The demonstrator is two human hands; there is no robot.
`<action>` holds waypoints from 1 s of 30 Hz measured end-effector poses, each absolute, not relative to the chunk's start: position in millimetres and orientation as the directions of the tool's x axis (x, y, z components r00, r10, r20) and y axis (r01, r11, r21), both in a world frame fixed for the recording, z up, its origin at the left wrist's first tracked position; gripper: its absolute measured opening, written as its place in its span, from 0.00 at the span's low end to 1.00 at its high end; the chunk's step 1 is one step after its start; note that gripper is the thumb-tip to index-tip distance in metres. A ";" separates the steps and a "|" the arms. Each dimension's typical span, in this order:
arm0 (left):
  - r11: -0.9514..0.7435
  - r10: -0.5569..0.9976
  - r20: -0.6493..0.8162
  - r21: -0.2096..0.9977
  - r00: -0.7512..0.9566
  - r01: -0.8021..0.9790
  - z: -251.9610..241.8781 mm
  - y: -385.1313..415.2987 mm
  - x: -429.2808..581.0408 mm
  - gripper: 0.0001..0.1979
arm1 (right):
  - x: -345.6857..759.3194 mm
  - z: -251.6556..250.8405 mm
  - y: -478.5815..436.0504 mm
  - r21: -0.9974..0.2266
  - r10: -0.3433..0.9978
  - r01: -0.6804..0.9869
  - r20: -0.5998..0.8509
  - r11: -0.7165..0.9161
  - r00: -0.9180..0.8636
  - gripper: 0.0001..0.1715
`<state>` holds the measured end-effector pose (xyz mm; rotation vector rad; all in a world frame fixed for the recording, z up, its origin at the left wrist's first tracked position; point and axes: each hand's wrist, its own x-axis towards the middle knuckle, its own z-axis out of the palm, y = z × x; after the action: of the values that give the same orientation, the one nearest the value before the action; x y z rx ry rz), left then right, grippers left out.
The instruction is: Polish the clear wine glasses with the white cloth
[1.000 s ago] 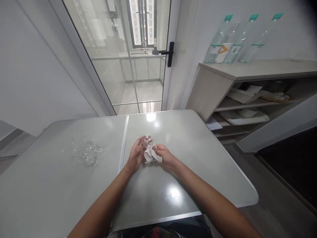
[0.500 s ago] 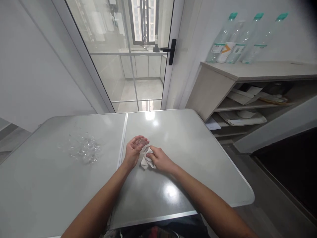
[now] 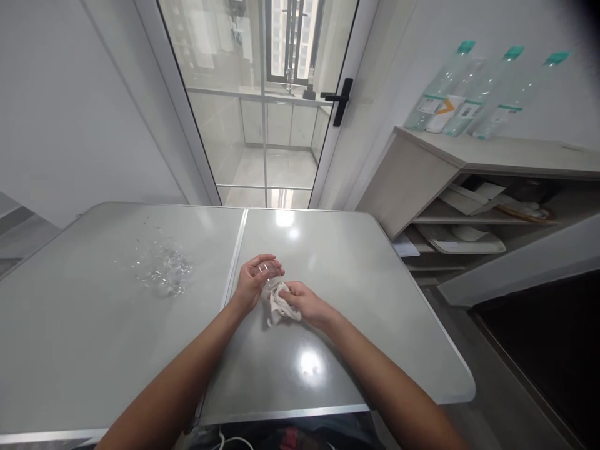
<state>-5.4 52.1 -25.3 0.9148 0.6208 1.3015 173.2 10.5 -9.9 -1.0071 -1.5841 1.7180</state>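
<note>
My left hand (image 3: 253, 284) is wrapped round a small clear glass (image 3: 268, 271) held just above the grey table (image 3: 356, 300). My right hand (image 3: 304, 303) grips a crumpled white cloth (image 3: 276, 306) and presses it against the glass. Both hands meet near the table's middle, just right of its centre seam.
Several clear glasses (image 3: 162, 270) stand grouped on the table's left half. A shelf unit (image 3: 473, 187) at the right carries three plastic bottles (image 3: 482, 94) on top and papers below. Beyond the table is a glass door (image 3: 267, 100) with a black handle.
The view has shifted leftward and a little down. My hands have stayed together, turning the glass slightly against the cloth.
</note>
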 end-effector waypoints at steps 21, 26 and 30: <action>-0.376 0.926 0.310 0.813 -0.216 -0.445 -16.9 49.7 -3.3 0.29 | 176.6 -2.9 22.3 -0.843 0.953 -0.447 -0.245 -0.300 -0.176 0.25; -0.447 0.892 0.440 0.833 -0.099 -0.326 -13.1 38.0 -0.1 0.32 | 181.2 -2.7 21.1 -0.859 0.936 -0.375 -0.292 -0.347 -0.198 0.24; -0.487 0.868 0.495 0.838 -0.032 -0.246 -10.4 32.9 1.7 0.31 | 186.7 -8.2 23.2 -0.878 0.903 -0.270 -0.321 -0.396 -0.284 0.27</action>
<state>1.7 32.9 -10.4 1.3867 0.7042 1.6559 186.7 23.2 -8.2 -1.0942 -0.9176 1.7960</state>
